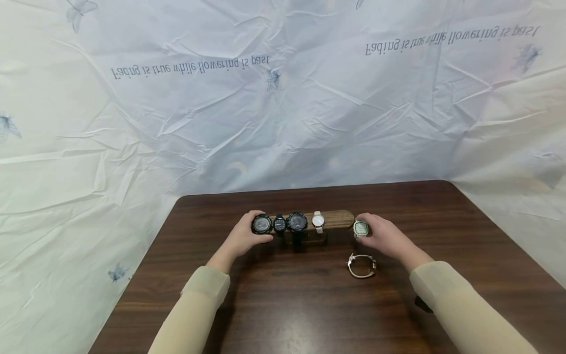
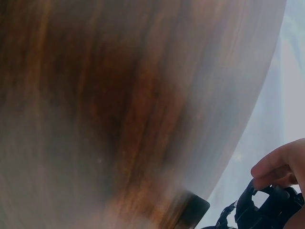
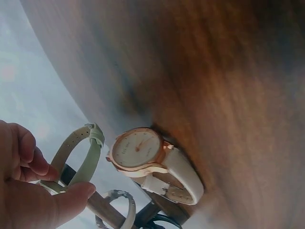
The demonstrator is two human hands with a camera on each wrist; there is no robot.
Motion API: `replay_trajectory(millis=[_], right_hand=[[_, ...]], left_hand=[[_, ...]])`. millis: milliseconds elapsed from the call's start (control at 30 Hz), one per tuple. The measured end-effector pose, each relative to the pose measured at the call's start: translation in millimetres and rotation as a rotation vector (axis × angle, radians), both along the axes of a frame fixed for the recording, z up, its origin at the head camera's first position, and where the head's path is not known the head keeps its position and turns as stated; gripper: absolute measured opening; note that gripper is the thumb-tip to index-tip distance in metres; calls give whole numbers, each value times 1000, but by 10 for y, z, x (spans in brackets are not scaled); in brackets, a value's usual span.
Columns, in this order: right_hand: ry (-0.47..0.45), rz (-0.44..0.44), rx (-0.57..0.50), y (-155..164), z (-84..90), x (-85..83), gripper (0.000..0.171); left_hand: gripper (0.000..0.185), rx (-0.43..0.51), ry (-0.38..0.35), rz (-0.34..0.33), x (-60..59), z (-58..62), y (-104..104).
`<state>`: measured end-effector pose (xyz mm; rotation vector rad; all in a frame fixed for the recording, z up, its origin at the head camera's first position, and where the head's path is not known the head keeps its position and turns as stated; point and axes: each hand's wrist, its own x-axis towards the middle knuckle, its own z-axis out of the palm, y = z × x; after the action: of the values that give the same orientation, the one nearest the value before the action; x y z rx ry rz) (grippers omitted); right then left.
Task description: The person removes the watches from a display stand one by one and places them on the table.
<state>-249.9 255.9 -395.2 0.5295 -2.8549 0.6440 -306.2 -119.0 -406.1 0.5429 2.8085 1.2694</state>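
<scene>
Wooden watch stand [image 1: 338, 218]: left hand [image 1: 242, 238] is gripping its nine-o'clock black watch [image 1: 261, 224]; right hand [image 1: 384, 237] is pinching a pale-green watch [image 1: 360, 228], strap half hidden.

Glossy dark wood table [image 1: 309, 305]; crinkled paper-like backdrop [image 1: 283, 113].

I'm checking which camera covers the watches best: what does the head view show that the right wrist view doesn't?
Only the head view shows the left hand gripping a black watch at the stand's left end, two more black watches on the wooden stand, and both sleeves. Only the right wrist view shows the white watch's dial and rose-gold case up close. Both show the right hand pinching the pale green watch at the stand's right end, and the dark wooden table.
</scene>
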Motion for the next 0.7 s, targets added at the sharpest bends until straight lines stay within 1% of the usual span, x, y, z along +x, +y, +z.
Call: replay_trajectory(millis=[100, 300, 400, 600, 700], right_hand=[[-1, 9, -5, -6, -7, 18, 47], [0, 15, -2, -10, -21, 35, 47], [-7, 19, -5, -10, -35, 51, 47], [8, 29, -8, -31, -46, 81, 46], [-9, 38, -18, -37, -46, 102, 47]], left_hand=[[67, -8, -4, 7, 6, 4, 7], [70, -19, -52, 35, 13, -3, 11], [70, -21, -52, 34, 13, -8, 13], [71, -21, -62, 32, 22, -2, 13], [72, -15, -63, 30, 17, -1, 15]])
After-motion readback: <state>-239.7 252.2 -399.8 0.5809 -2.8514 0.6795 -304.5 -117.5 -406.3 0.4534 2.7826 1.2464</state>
